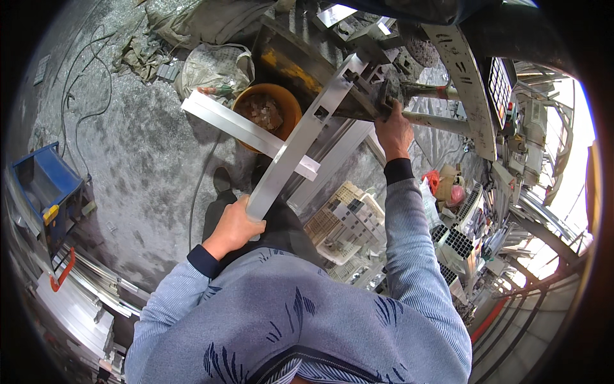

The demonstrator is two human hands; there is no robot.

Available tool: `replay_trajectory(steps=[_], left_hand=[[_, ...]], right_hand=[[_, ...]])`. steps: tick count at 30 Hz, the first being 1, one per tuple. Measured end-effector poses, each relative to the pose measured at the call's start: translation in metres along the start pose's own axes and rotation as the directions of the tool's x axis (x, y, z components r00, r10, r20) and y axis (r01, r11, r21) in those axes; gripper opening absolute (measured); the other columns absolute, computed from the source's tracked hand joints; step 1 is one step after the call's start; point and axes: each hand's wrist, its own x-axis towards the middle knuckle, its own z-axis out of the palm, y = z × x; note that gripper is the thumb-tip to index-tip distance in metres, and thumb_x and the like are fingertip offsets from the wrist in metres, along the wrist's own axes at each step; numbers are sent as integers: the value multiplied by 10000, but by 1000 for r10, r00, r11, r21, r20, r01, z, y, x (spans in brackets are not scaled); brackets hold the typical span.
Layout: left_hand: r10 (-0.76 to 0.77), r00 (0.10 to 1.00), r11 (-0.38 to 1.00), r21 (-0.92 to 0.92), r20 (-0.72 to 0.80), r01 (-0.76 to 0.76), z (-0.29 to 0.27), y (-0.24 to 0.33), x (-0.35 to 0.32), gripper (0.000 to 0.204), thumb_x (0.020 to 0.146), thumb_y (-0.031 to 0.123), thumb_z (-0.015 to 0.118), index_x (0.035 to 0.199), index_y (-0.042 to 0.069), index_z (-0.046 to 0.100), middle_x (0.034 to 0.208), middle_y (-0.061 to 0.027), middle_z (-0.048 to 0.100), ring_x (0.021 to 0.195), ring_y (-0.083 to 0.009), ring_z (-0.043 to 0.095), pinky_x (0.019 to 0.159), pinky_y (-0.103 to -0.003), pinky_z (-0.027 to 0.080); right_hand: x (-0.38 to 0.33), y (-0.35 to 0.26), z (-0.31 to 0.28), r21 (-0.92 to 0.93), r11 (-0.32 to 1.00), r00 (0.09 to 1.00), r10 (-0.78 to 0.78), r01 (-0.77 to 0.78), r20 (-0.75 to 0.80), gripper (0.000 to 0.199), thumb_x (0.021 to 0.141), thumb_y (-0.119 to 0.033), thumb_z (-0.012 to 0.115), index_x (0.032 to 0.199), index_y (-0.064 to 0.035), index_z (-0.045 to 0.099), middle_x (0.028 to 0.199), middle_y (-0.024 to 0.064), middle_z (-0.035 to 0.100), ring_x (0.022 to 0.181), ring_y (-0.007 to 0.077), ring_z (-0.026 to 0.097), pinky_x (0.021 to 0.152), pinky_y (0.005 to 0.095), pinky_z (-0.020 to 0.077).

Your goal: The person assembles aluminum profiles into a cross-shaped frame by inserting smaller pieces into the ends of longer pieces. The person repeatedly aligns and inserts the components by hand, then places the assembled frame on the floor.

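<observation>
My left hand (pixel 231 227) is closed round the near end of a long silver aluminium profile (pixel 288 153). The profile slants away to the right, and its far end, with square cut-outs, reaches the dark metal machine (pixel 371 89). Against the machine's near right edge, my right hand (pixel 394 133) has its fingers curled at a dark part that I cannot make out. A second pale profile (pixel 236 125) lies crosswise beneath the first. Under it stands a round orange bucket (pixel 291 109) with small scraps inside.
A white sack (pixel 214 70) sits beyond the bucket. Plastic crates (pixel 348 224) stand between my arms. At left are a blue bin (pixel 48 176) and stacked metal lengths (pixel 83 307). A cable (pixel 77 109) trails over the floor. Black gridded trays (pixel 457 243) lie right.
</observation>
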Motion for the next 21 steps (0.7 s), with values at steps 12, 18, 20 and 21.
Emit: replay_trajectory(steps=[12,18,20,21], left_hand=[[72,997,997,34,-25,-71,-1,-7,5,440,760,197,763,1081,-63,611,1021,-304,697,1001,-466,683,858,-453,549],[98,994,994,44,-39,-96,1,-9,5,440,765,199,763,1082,-64,610,1015,-300,697,1004,-463,681,863,-455,548],[81,996,996,49,-37,-79,1,-9,5,440,765,198,764,1083,-64,610,1013,-299,697,1004,-462,681,864,-454,548],[92,995,995,53,-39,-90,1,-10,5,440,766,198,764,1084,-63,610,1012,-299,697,1001,-462,681,862,-455,548]], right_hand=[[-31,-93,16,934,37,930,-80,-356,358,372,951,-255,673,1249,-41,610,1037,39,688,864,144,679,727,287,556],[-7,-128,13,831,-187,850,-177,-524,496,231,961,-244,677,1091,-55,652,899,59,692,774,198,697,675,357,586],[-5,-133,17,792,-177,808,-217,-584,548,226,955,-235,680,1060,-36,658,853,84,696,734,225,697,666,374,592],[-5,-135,20,790,-199,812,-216,-580,542,227,950,-233,681,1042,-26,660,838,93,698,720,236,697,666,377,594]])
